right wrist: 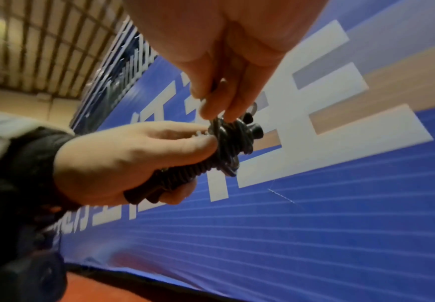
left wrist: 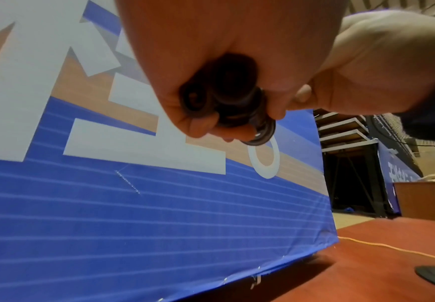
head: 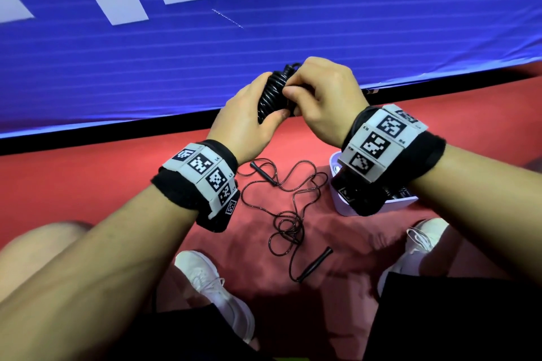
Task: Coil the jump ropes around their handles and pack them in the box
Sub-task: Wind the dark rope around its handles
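The left hand (head: 249, 114) is clasping one coiled jump rope (head: 271, 94) around its wound handles, while the right hand (head: 325, 97) is pinching the cord at the bundle's top end — both raised before a blue banner (head: 117, 67). Below them on the red floor (head: 88, 184), one loose jump rope (head: 289, 214) is lying tangled between two white shoes (head: 217, 290), and the white box (head: 346, 208) is sitting under the right wrist, partly hidden.

A blue banner (head: 264, 47) with white lettering stands behind the red floor (head: 88, 179).
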Motion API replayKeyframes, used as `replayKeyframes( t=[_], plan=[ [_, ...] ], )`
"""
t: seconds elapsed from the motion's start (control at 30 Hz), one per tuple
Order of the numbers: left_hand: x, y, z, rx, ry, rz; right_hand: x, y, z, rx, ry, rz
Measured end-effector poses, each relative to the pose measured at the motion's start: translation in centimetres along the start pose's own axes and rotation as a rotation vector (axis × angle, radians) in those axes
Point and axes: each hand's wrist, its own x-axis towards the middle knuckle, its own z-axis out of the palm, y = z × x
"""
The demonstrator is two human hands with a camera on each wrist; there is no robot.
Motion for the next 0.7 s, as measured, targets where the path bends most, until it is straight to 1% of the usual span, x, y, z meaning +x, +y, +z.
replayKeyframes(
  t=[0.1, 0.23, 0.3, 0.4, 0.47, 0.53, 0.57, 0.7],
  plan=[
    [0.1, -0.3, -0.1, -0.043, -0.024, -0.022, 0.5, 0.3, -0.1, 0.033, -0.05, 0.047],
    [0.1, -0.5, -0.1, -0.093, -0.017, -0.034, 0.4, 0.7, -0.1, 0.118, 0.009, 0.071],
    [0.1, -0.6, -0.3, -0.113, -0.01, -0.063, 0.4, 0.8, -0.1, 0.113, -0.002, 0.057],
    [0.1, -0.5, -0.4, -0.114, -0.032, -0.104, 0.4, 0.8, -0.4, -0.004, -0.107, -0.036],
    [0.1, -0.4, -0.2, -0.09, -0.064, -0.102, 0.3, 0.7, -0.7, -0.16, -0.191, -0.122],
    [0.2, -0.4, -0.2, -0.06, -0.078, -0.087, 0.4, 0.5, -1.0, -0.328, -0.247, -0.12],
    [0.3, -0.4, -0.2, -0.059, -0.073, -0.085, 0.4, 0.6, -1.1, -0.385, -0.249, -0.108],
    [0.4, -0.2, -0.2, -0.123, -0.004, -0.09, 0.3, 0.7, -1.2, -0.485, -0.255, -0.084]
  ],
)
